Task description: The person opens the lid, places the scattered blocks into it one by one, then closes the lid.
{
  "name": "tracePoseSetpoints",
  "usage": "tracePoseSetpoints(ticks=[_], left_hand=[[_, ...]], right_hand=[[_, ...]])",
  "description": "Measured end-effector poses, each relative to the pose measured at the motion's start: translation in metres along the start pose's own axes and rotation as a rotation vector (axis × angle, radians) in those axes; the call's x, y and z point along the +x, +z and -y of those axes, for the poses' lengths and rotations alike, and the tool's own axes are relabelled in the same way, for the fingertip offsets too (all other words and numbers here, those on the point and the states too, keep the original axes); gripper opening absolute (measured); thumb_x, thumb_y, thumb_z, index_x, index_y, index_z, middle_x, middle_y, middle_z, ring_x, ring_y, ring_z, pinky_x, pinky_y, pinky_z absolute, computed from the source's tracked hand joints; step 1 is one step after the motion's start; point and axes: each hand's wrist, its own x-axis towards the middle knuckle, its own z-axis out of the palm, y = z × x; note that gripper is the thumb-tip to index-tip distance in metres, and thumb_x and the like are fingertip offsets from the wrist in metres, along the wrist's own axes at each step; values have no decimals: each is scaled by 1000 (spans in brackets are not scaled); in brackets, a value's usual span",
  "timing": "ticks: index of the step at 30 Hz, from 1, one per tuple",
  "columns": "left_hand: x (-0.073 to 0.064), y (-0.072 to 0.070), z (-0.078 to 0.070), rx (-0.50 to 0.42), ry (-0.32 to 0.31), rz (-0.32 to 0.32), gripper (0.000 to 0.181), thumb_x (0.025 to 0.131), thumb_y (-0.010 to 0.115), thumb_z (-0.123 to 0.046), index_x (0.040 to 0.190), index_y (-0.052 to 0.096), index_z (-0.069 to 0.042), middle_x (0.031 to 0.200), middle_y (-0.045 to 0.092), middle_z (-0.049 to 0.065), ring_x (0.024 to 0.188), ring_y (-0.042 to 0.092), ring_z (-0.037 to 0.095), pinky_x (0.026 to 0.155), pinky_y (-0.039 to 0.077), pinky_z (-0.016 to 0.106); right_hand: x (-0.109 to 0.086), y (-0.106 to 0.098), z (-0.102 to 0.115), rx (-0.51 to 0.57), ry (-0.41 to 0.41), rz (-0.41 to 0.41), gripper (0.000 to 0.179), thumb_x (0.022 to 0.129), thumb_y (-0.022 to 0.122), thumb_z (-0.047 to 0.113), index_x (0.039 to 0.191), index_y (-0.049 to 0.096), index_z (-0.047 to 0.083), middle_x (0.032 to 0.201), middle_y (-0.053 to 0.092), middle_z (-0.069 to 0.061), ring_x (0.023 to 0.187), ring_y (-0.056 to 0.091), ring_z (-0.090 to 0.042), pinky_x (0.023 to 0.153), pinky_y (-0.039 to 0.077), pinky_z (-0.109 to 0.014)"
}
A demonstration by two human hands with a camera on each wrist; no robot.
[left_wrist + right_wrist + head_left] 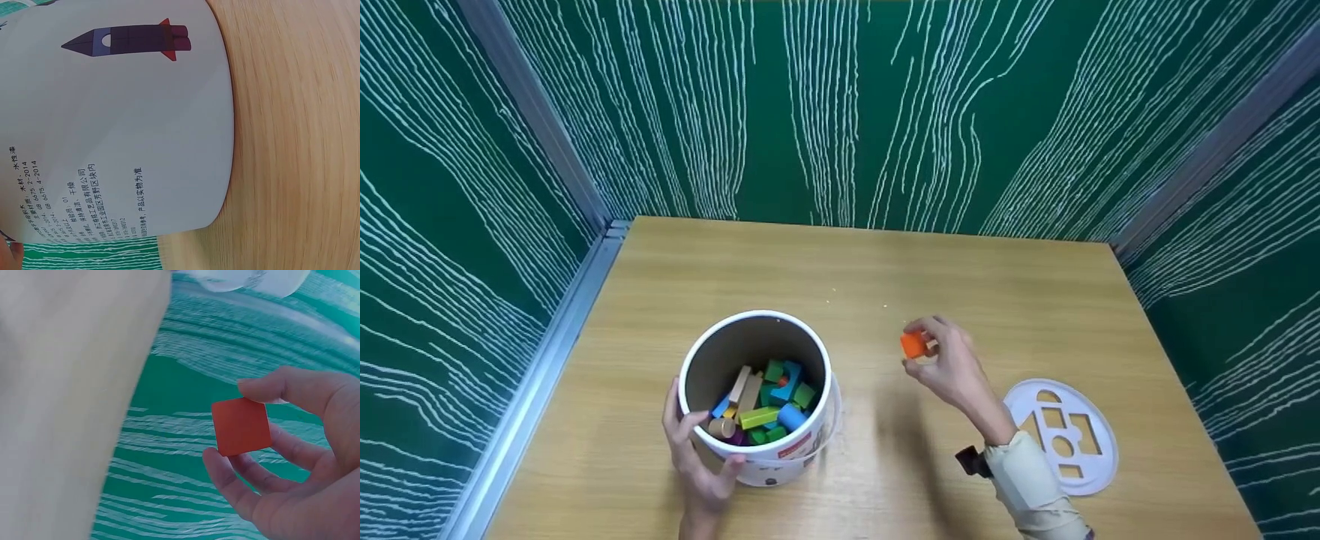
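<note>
Between thumb and fingers my right hand pinches an orange block, held up over the table to the right of the bucket. In the right wrist view the block shows a square face, thumb on one edge and fingertips at the opposite one. My left hand grips the near left side of a white bucket, one finger reaching over its rim. Inside lie several colored wooden blocks. The left wrist view shows the bucket's printed wall, with a rocket picture and small text.
A round white lid with shaped cutouts lies on the wooden table at the right, partly behind my right forearm. The bucket's thin handle hangs at its right side. Green walls with white lines stand around the table.
</note>
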Motion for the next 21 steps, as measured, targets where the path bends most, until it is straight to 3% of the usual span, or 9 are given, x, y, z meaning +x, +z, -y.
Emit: tracePoseSetpoints(ticks=[4,12,21], left_hand=[[-2,0,4,-5,8,-3,72,82,63,-56,105,43,10,140,25,39,135,29,33,110,28,33],[-17,-2,35,-6,17,-11,74,77,66,-60,106,46,6,145,27,31,134,29,39,110,28,37],[-15,-1,28,-3,-9,-1,73,81,62,-58,108,43,7,144,25,33,135,28,36,110,29,38]], right_hand=[[1,0,27,5,-45,9,36,68,79,0,101,65,8,97,60,-4,84,56,-21,70,55,-33],[5,6,72,0,-167,73,39,72,79,4,106,63,13,104,59,0,89,54,-17,74,53,-27],[5,22,100,-13,-295,167,39,73,78,4,107,63,14,107,59,0,94,52,-16,76,51,-25]])
